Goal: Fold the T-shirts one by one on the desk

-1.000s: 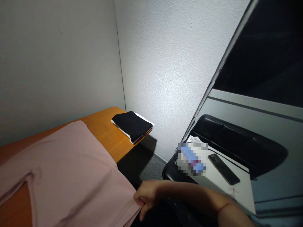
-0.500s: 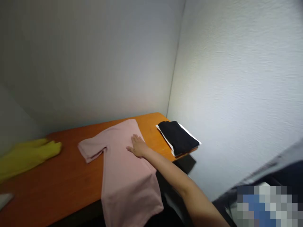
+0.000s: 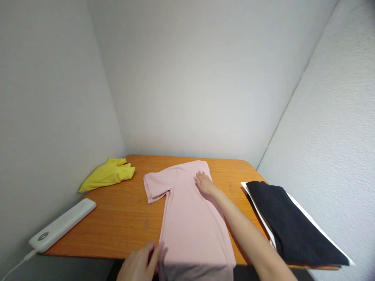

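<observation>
1. Looks onto an orange-brown wooden table (image 3: 117,218) with visible grain, enclosed by pale walls (image 3: 205,78) at left, back and right.
2. At the very front, includes a blurred left hand (image 3: 137,263) at the lower left edge of a pink shirt (image 3: 193,222); partly curled, with thumb and fingers apart; cannot tell whether gripping or merely touching the cloth.
3. Just right of that hand, shows the lower end of the shirt dropping over the near table edge, turning greyer in shadow.
4. At the front left, holds a white oblong device (image 3: 66,222) with a round button (image 3: 43,236) and a cord (image 3: 20,263); at the right edge, black cloth (image 3: 293,222) lying folded on white cloth (image 3: 271,236).
5. Along the table's middle, spreads in a long, matte, dusty-pink panel, mostly smooth, with soft creases down the right edge.
6. Farther up, sends one short sleeve (image 3: 158,185) out to the left, with layered edges at the cuff.
7. On the upper right part, bears the right hand (image 3: 204,182), open, palm down, with fingers spread.
8. At the far left corner, ends with bunched yellow cloth (image 3: 107,175) beside the wall.
</observation>
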Motion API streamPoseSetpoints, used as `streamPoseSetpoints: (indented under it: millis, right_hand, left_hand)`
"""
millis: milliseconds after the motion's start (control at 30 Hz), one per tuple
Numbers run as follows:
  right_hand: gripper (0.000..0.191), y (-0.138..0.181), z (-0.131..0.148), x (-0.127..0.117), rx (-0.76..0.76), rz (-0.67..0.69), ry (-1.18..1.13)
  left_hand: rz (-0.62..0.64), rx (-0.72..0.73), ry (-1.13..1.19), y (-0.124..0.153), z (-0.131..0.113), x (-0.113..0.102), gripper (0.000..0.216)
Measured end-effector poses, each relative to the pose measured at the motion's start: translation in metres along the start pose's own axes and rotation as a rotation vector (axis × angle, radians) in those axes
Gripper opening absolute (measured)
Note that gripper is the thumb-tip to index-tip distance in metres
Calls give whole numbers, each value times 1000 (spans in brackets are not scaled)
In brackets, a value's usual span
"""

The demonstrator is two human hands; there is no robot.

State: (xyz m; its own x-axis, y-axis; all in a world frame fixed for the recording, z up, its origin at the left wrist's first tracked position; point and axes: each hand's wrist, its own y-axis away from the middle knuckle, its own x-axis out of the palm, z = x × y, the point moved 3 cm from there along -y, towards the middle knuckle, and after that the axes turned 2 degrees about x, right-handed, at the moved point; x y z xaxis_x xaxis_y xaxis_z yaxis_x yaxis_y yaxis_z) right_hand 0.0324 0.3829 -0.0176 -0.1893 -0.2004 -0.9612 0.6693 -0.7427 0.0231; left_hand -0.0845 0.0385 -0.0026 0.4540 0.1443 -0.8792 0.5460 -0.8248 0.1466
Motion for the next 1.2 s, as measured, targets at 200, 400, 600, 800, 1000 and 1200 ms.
streamPoseSetpoints:
  millis: [200, 400, 600, 800, 1000, 1200]
  right_hand:
    - [67, -37, 11, 23, 72, -47, 52]
    - [67, -75, 0, 21, 67, -74, 63]
    - [67, -88, -14, -8, -55, -40, 13]
    - [71, -30, -31, -12, -144, -60, -23]
    - [77, 19, -35, 7, -142, -69, -30]
    - [73, 25, -26, -8, -116, -80, -57]
  left_hand:
    - [-266, -211, -282, -134, -21, -53, 62]
    - [-198, -253, -307, -212, -17, -46, 46]
    - [-313, -134, -411, -211, -42, -54, 50]
    - [-72, 658, -386, -122, -118, 19, 55]
    - [88, 718, -397, -66, -112, 70, 78]
    - [79, 773, -393, -58, -95, 56, 75]
